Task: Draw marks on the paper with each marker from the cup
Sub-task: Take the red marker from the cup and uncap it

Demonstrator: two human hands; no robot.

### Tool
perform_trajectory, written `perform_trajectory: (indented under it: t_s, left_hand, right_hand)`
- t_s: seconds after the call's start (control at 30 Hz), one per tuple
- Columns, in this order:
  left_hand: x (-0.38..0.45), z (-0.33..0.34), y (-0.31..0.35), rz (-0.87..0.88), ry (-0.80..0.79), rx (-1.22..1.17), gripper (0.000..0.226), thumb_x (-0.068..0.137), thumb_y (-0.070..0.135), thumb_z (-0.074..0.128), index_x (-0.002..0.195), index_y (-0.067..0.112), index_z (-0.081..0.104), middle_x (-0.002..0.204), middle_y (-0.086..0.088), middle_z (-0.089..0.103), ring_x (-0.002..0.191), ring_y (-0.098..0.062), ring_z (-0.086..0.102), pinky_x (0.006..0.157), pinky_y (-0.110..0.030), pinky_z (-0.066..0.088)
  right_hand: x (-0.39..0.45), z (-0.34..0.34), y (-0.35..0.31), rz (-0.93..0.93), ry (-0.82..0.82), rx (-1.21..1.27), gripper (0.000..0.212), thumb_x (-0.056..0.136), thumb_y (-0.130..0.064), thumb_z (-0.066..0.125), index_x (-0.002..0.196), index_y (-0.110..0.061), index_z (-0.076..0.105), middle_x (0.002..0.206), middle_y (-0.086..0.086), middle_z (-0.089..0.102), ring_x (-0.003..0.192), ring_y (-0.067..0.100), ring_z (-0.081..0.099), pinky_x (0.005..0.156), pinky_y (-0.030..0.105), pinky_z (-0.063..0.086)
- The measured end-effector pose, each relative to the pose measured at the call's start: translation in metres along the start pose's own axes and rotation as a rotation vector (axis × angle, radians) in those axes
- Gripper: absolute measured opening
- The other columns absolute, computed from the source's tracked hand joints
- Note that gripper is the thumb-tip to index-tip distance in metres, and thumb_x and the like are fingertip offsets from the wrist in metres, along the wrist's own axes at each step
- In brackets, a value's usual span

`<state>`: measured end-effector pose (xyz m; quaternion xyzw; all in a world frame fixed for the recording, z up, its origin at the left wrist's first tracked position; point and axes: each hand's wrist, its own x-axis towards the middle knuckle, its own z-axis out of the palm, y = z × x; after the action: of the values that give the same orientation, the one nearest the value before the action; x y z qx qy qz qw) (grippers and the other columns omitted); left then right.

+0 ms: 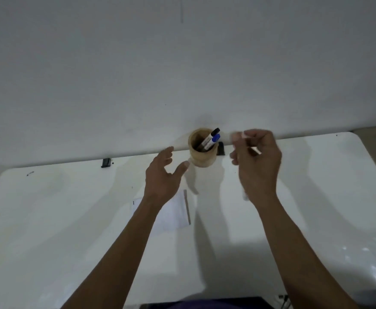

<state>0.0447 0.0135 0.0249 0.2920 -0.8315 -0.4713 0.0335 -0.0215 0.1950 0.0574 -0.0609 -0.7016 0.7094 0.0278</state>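
Observation:
A round wooden cup [201, 158] stands at the table's far edge by the wall. Two markers lean in it, one with a black cap [215, 131] and one with a blue cap [216, 138]. My left hand [163, 175] hovers just left of the cup, fingers spread, holding nothing. My right hand [257, 161] is raised to the right of the cup with its fingers curled and blurred; whether something is pinched in them is unclear. A white sheet of paper [175, 215] lies nearer to me, partly under my left forearm.
The white table [71, 219] has rounded corners and meets a plain wall. Two black clips [106, 162] [220, 148] sit on its back edge. A thin pale strip [187, 207] lies along the paper's right side.

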Motion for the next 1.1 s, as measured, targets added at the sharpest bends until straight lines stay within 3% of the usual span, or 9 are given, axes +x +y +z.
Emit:
perform_trajectory:
  t_s: [0.1,0.2,0.33,0.43,0.57,0.7,0.87,1.0,1.1]
  left_hand:
    - [-0.019,-0.026,-0.006,-0.003,-0.052,-0.106,0.035,0.09,0.04,0.071,0.123,0.029,0.067,0.104,0.006,0.074,0.103,-0.012,0.069,0.1,-0.044,0.055]
    - [-0.032,-0.051,-0.012,0.049,-0.152,-0.132,0.025,0.094,0.036,0.067,0.118,0.03,0.071,0.099,0.005,0.077,0.096,-0.011,0.073,0.092,-0.042,0.06]
    - [-0.05,-0.08,-0.029,0.09,-0.182,-0.168,0.015,0.094,0.024,0.068,0.105,0.019,0.077,0.089,0.003,0.079,0.08,-0.012,0.074,0.072,-0.028,0.061]
    - [-0.061,-0.101,-0.056,0.058,-0.163,-0.224,0.01,0.093,0.017,0.069,0.091,0.015,0.078,0.083,0.003,0.079,0.072,-0.013,0.071,0.07,-0.024,0.06]
    - [-0.073,-0.127,-0.088,-0.032,-0.081,-0.371,0.013,0.095,0.017,0.067,0.087,0.011,0.076,0.075,0.007,0.077,0.066,-0.009,0.066,0.069,-0.022,0.058]
    - [-0.085,-0.149,-0.112,-0.041,-0.096,-0.427,0.008,0.096,0.012,0.065,0.096,0.014,0.072,0.079,0.004,0.076,0.07,-0.01,0.068,0.069,-0.024,0.059]
    - [-0.097,-0.16,-0.13,0.036,-0.079,-0.261,0.009,0.087,0.016,0.076,0.095,0.019,0.074,0.072,0.007,0.074,0.063,-0.008,0.066,0.067,-0.022,0.058]
    - [-0.104,-0.16,-0.138,-0.003,-0.111,-0.289,0.007,0.09,0.021,0.074,0.092,0.015,0.077,0.059,0.012,0.069,0.055,-0.005,0.063,0.061,-0.013,0.05]
    - [-0.106,-0.158,-0.138,0.004,-0.143,-0.311,0.011,0.091,0.023,0.072,0.086,0.014,0.078,0.056,0.005,0.066,0.053,-0.007,0.06,0.057,-0.013,0.047]
  right_hand:
    - [-0.03,0.014,0.022,0.083,-0.241,-0.176,0.021,0.079,-0.021,0.086,0.086,-0.028,0.068,0.081,-0.007,0.075,0.071,0.018,0.072,0.068,0.033,0.058]
    - [-0.062,0.031,0.029,0.111,-0.449,-0.339,0.028,0.071,-0.016,0.092,0.092,-0.017,0.073,0.084,-0.007,0.075,0.067,0.002,0.068,0.068,0.013,0.053]
    - [-0.097,0.058,0.028,0.092,-0.529,-0.423,0.034,0.066,-0.016,0.095,0.087,-0.02,0.068,0.078,-0.007,0.073,0.067,0.002,0.066,0.064,0.01,0.052]
    - [-0.119,0.074,0.024,0.099,-0.581,-0.452,0.034,0.068,-0.021,0.094,0.089,-0.022,0.068,0.081,-0.008,0.074,0.069,0.003,0.067,0.064,0.012,0.053]
    - [-0.14,0.084,0.023,0.062,-0.656,-0.593,0.023,0.071,-0.023,0.091,0.086,-0.025,0.073,0.083,-0.011,0.074,0.064,0.0,0.063,0.055,0.013,0.048]
    - [-0.159,0.09,0.025,0.155,-0.594,-0.359,0.025,0.069,-0.007,0.093,0.084,-0.013,0.073,0.079,0.002,0.078,0.069,0.012,0.073,0.063,0.022,0.054]
    - [-0.186,0.104,0.017,0.296,-0.408,-0.09,0.032,0.074,-0.005,0.088,0.097,-0.002,0.067,0.075,0.011,0.079,0.065,0.029,0.077,0.057,0.029,0.057]
    - [-0.202,0.114,0.024,0.477,-0.302,0.246,0.03,0.073,-0.013,0.084,0.098,-0.005,0.069,0.078,0.01,0.073,0.065,0.02,0.07,0.061,0.027,0.056]
    - [-0.209,0.121,0.034,0.479,-0.405,0.189,0.012,0.086,-0.014,0.076,0.095,-0.007,0.072,0.084,0.011,0.074,0.071,0.018,0.07,0.064,0.026,0.056]
